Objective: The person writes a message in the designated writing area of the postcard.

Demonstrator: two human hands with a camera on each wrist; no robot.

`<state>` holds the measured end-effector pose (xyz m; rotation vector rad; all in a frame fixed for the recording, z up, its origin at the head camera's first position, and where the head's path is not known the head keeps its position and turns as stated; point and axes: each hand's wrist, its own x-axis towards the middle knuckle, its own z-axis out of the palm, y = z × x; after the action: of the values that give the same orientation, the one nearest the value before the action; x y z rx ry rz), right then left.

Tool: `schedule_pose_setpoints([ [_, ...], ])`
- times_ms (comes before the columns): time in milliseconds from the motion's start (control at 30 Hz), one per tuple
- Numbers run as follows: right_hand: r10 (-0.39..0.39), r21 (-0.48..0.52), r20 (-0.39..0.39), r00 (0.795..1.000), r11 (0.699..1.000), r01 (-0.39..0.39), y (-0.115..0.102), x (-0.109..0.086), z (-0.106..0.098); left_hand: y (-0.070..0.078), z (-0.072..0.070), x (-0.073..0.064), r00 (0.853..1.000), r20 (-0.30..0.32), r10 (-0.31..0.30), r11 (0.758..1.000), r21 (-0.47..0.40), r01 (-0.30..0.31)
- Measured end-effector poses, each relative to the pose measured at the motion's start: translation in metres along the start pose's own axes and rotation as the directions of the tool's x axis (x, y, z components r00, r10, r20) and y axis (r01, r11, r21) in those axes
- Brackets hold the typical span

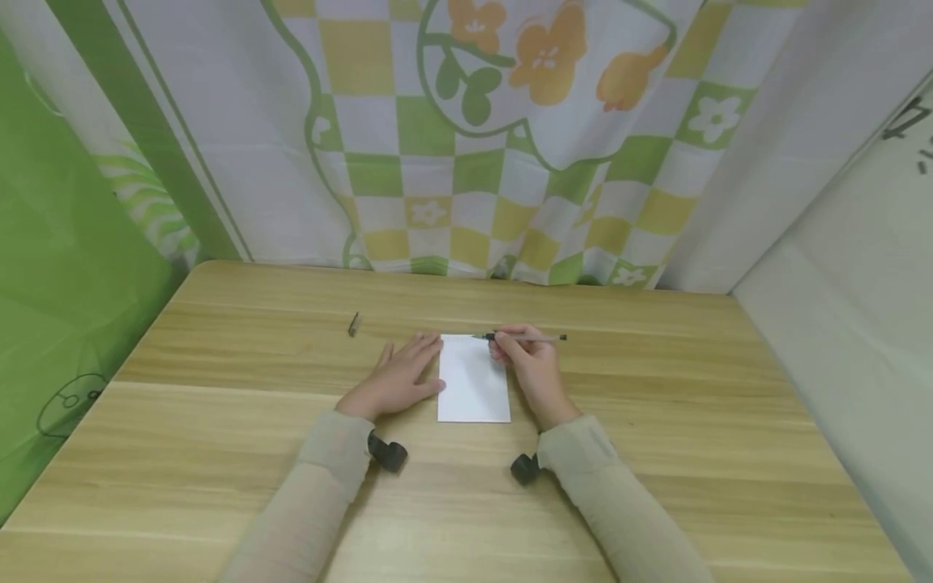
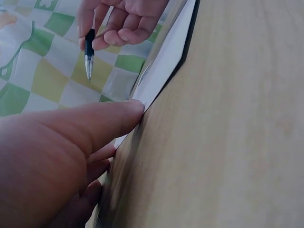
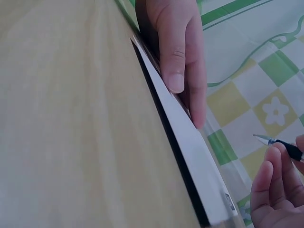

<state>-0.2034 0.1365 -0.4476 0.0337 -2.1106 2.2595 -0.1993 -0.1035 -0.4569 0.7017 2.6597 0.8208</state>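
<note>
A white pad of paper (image 1: 472, 380) with a dark lower edge lies flat on the table. My left hand (image 1: 399, 379) rests at its left side, fingers extended; the thumb and a fingertip touch the pad's edge. Over the pad's upper right part, my right hand (image 1: 535, 368) pinches a pen (image 1: 528, 337) with a black grip, its tip pointing left. Both wrist views show the pen's tip (image 2: 89, 71) held off the paper. Close to the pad's far end, a small dark mark (image 3: 230, 202) shows in the right wrist view; I cannot make it out.
A small dark pen cap (image 1: 353, 325) lies on the wooden table (image 1: 692, 453), beyond and left of my left hand. A checked, flowered curtain (image 1: 503, 162) hangs along the table's back edge. Green cloth (image 1: 66, 267) is at the left, a pale wall (image 1: 860, 308) at the right.
</note>
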Motion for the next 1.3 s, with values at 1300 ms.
schedule_pose_setpoints([
  [1300,0.038,-0.058,-0.071,0.997,0.997,-0.043,0.015,0.023,0.041,0.003,-0.001,0.0,1.0,-0.014,0.0,1.0,0.008,0.0],
])
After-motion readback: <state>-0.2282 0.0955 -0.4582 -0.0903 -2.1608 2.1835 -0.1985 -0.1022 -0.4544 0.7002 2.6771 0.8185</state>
